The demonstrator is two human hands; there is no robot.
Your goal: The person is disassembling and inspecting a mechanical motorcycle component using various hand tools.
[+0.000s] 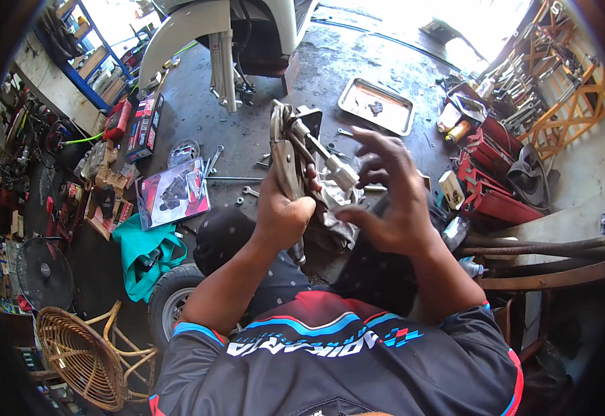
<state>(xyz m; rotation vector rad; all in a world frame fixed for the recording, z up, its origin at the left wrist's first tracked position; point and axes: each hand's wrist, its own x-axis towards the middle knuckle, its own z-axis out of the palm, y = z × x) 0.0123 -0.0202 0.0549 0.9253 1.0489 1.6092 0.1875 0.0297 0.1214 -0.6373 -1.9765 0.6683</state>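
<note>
My left hand [285,215] is closed around large metal locking pliers [288,166], held upright in the middle of the view. The pliers' jaws are at a metal part [305,130] with a dark plate and a long shaft, which ends in a silver socket-like piece [344,175]. My right hand [392,197] is open, fingers spread and curved just right of that piece; whether a fingertip touches it I cannot tell. A crumpled grey cloth [337,225] lies beneath, between my knees.
A white scooter body [170,38] with a fork stands ahead. A steel tray [403,111] and wrenches [250,191] lie on the floor. Red toolboxes [489,194] line the right. A packaged part [174,194], teal bag [146,263], wheel [167,305] and rattan stool [80,350] are left.
</note>
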